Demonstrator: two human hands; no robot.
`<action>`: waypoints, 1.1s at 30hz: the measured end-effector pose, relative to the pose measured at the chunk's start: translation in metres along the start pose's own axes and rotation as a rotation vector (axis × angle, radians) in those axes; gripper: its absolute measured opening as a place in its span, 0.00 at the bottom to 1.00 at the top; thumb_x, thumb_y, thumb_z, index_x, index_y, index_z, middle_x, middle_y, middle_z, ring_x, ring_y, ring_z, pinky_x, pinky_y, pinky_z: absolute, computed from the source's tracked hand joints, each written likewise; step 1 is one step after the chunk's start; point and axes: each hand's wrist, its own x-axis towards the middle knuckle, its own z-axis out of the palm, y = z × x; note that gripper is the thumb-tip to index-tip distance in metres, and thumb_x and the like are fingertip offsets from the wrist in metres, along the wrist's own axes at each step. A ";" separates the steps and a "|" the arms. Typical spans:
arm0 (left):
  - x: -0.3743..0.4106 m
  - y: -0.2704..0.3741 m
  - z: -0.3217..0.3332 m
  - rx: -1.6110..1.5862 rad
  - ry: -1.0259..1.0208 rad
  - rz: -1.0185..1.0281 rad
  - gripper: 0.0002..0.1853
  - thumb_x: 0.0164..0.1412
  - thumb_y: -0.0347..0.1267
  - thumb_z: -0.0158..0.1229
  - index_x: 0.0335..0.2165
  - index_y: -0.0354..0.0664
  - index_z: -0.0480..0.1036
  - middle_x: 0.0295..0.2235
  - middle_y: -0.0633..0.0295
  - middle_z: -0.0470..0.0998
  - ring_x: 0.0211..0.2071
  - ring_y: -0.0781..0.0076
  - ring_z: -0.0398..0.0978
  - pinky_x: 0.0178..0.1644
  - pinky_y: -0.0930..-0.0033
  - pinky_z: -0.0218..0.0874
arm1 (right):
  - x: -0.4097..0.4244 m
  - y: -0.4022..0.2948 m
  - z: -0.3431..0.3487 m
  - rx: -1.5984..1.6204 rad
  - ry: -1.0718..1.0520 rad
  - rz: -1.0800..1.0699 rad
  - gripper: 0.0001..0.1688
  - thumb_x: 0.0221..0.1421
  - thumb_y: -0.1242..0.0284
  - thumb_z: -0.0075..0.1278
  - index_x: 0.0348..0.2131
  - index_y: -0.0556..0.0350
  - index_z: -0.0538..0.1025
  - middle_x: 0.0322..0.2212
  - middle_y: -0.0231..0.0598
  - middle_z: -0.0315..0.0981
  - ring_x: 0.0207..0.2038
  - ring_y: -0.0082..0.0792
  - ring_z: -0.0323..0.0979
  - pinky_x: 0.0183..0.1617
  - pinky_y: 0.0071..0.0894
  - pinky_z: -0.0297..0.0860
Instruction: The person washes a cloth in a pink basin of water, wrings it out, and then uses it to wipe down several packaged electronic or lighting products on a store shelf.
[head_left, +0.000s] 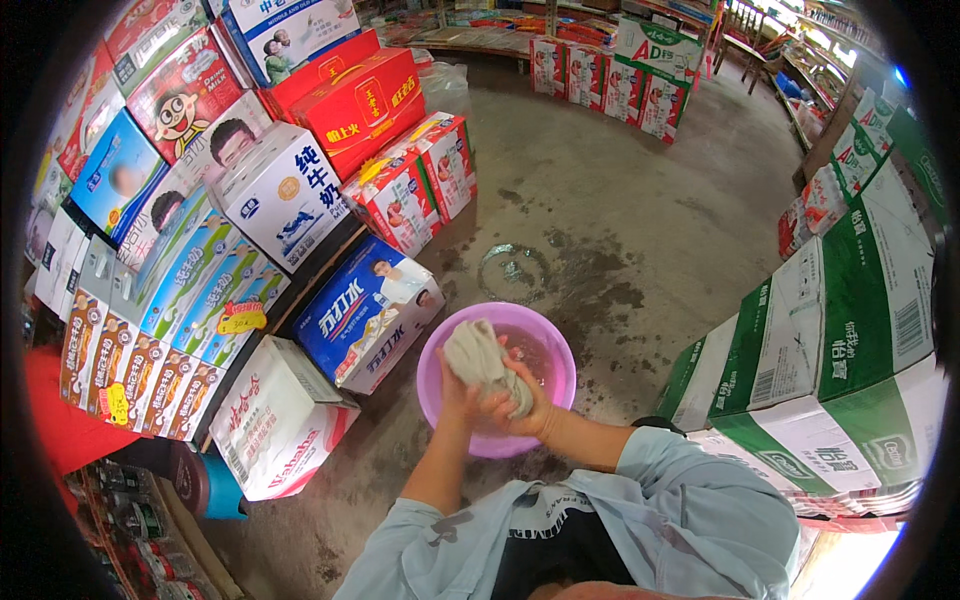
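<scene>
A bunched, pale grey cloth (480, 360) is gripped between both hands over a pink plastic basin (571, 367) on the concrete floor. My left hand (459, 390) holds the cloth from its left side. My right hand (529, 401) wraps around its lower right end, with the fingers of both hands close together. Water (534, 352) shows in the basin to the right of the cloth; the hands and cloth hide part of the basin's inside.
Stacked drink cartons, among them a blue box (367, 311) and a white box (277, 420), stand close on the left. Green and white cartons (810, 352) are piled on the right. Wet patches (592, 277) mark the floor beyond the basin. More boxes (611, 82) stand further back.
</scene>
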 end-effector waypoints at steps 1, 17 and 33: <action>-0.002 -0.001 0.014 -0.068 -0.015 0.032 0.39 0.47 0.60 0.40 0.51 0.47 0.52 0.44 0.54 0.64 0.45 0.53 0.62 0.45 0.53 0.57 | -0.001 0.006 -0.005 0.050 -0.047 0.035 0.27 0.47 0.59 0.46 0.42 0.55 0.61 0.31 0.39 0.59 0.20 0.21 0.56 0.17 0.12 0.56; 0.008 0.013 -0.013 1.043 0.455 0.104 0.08 0.46 0.31 0.55 0.29 0.42 0.67 0.24 0.68 0.68 0.26 0.77 0.66 0.31 0.75 0.59 | 0.023 -0.026 -0.064 -1.676 0.711 -0.329 0.18 0.42 0.67 0.49 0.34 0.58 0.69 0.27 0.42 0.69 0.29 0.35 0.68 0.31 0.31 0.65; 0.014 -0.021 -0.045 1.326 0.868 0.320 0.14 0.44 0.34 0.58 0.28 0.38 0.65 0.23 0.59 0.68 0.26 0.70 0.65 0.31 0.69 0.58 | 0.024 -0.026 -0.076 -2.416 1.069 -0.415 0.46 0.36 0.65 0.51 0.51 0.57 0.47 0.32 0.56 0.68 0.35 0.53 0.67 0.38 0.45 0.63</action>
